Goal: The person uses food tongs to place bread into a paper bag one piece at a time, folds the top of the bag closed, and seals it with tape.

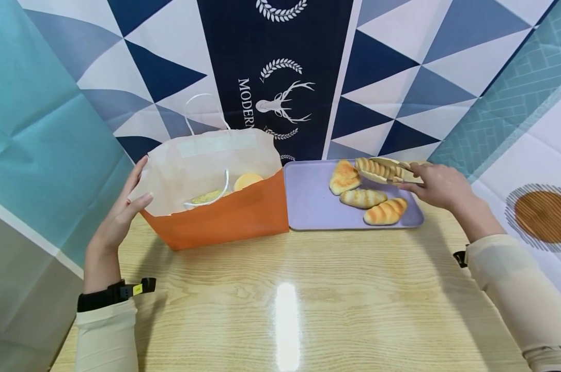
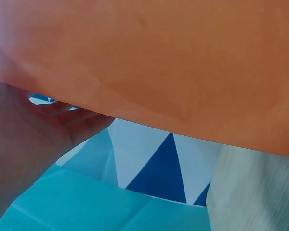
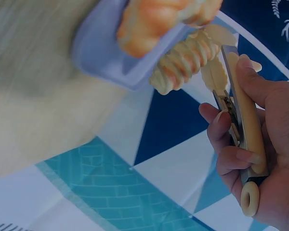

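My right hand (image 1: 443, 187) holds food tongs (image 3: 245, 115) by their handles, with a thumb on one side and curled fingers on the other. Between the tong tips is a ridged bread roll (image 1: 378, 169), over the back right of a lilac tray (image 1: 308, 199). Beside it on the tray lie a golden bread (image 1: 344, 178), a striped roll (image 1: 363, 198) and another ridged bread (image 1: 385, 212). At the left, an orange paper bag (image 1: 224, 222) with a white inside stands with its mouth wide. My left hand (image 1: 118, 214) rests along the bag's left side, fingers extended.
Inside the bag are a round yellow item (image 1: 248, 181) and a yellow-green item (image 1: 207, 197), both partly hidden. White cord handles (image 1: 227, 181) rise from the bag. A patterned cloth (image 1: 280, 62) hangs behind the wooden table (image 1: 224, 299).
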`<state>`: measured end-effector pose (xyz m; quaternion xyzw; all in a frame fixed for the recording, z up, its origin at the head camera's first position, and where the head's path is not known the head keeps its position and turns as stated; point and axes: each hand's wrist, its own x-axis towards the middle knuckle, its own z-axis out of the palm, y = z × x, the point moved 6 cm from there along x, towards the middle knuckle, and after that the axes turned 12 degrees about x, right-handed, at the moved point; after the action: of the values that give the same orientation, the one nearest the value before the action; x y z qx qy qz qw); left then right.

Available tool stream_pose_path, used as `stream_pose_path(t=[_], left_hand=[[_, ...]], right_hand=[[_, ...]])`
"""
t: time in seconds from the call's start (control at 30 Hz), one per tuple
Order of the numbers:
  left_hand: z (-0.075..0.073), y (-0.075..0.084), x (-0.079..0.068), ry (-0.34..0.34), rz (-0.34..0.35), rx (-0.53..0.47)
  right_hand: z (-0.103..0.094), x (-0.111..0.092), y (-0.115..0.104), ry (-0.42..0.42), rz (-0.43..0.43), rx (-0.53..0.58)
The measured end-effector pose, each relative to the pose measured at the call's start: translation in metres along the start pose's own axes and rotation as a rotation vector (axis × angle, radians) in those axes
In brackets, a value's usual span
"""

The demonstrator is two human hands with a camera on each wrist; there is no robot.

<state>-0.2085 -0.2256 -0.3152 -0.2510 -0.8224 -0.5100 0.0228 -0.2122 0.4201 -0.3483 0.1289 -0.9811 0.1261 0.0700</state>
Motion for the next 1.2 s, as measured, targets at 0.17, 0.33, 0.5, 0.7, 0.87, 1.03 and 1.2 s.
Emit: stream_pose_path(t=[0.17, 0.33, 0.5, 0.7, 0.87, 1.03, 1.2], left_hand=[[0.0, 0.0, 0.0, -0.001, 0.002, -0.013], [0.0, 0.0, -0.001, -0.003, -0.003, -0.014], [-0.001, 0.0, 0.0, 0.003, -0.003, -0.01], [0.0, 0.002, -0.001, -0.01, 0.0, -0.015], [0.0, 0.002, -0.002, -0.012, 0.009, -0.005], [0.0, 0.001, -0.003, -0.009, 0.009, 0.006], [-0.001, 0.001, -0.003, -0.005, 0.013, 0.009]], right_hand=[[-0.011, 0.004, -0.017, 0.045, -0.043, 0.003], [-0.023, 0.008, -0.039, 0.074, -0.084, -0.006], [-0.035, 0.014, -0.066, 0.1, -0.128, -0.028], [-0.048, 0.016, -0.098, 0.155, -0.187, -0.043], [-0.059, 0.017, -0.125, 0.205, -0.259, -0.043], [-0.067, 0.019, -0.147, 0.235, -0.307, -0.029], [-0.075, 0.022, -0.165, 0.275, -0.34, -0.035]])
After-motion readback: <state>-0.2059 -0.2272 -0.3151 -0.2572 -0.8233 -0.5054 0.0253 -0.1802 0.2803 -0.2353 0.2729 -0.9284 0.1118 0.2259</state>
